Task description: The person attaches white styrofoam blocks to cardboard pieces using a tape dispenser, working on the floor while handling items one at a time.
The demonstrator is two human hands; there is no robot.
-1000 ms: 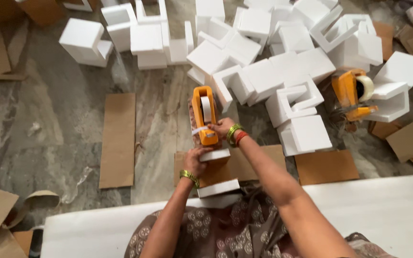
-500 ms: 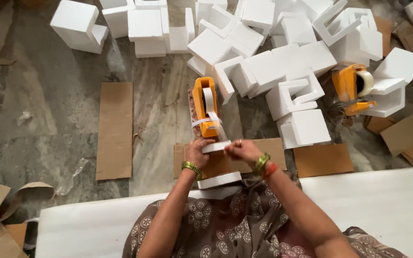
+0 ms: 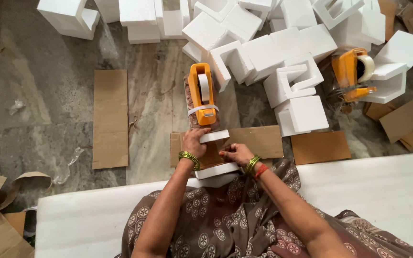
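A long brown package [image 3: 190, 112] lies on the floor in front of me, with white foam caps [image 3: 214, 136] fitted around its near part. An orange tape dispenser [image 3: 202, 93] rests on top of it, a strip of tape running across the package. My left hand [image 3: 194, 143] grips the package's left side beside the upper foam cap. My right hand [image 3: 235, 153] curls against its right side between the two foam pieces; the lower foam piece [image 3: 216, 170] sits against my lap.
Several white foam blocks [image 3: 264, 52] are heaped at the far side. A second orange tape dispenser [image 3: 354, 71] lies among them at the right. Cardboard sheets [image 3: 111, 117] lie on the stone floor, and a white foam sheet [image 3: 383, 191] covers the floor near me.
My right hand has left the tape dispenser and dropped to the package's near end. The dispenser stays resting on the package. My left hand has kept its grip.
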